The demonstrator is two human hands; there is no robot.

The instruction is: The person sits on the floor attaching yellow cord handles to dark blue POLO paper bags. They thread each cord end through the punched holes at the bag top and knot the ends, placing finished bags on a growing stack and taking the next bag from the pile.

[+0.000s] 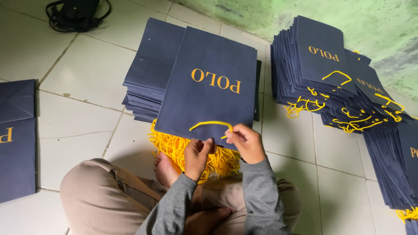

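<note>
Two hands gripping navy bag, yellow cords beneath, stacks beside

Your single head camera looks steeply down from close above your lap, facing the tiled floor. The wall meets the floor at one o'clock, far off.

Soft, even light falls from above, brightest on the white floor tiles at upper left, which show a mild sheen. Shadows are faint and diffuse, gathering under the stacks of navy bags. Focus is sharp throughout; tile lines bow slightly toward the frame edges, and the lower corners look dimmer.
</note>
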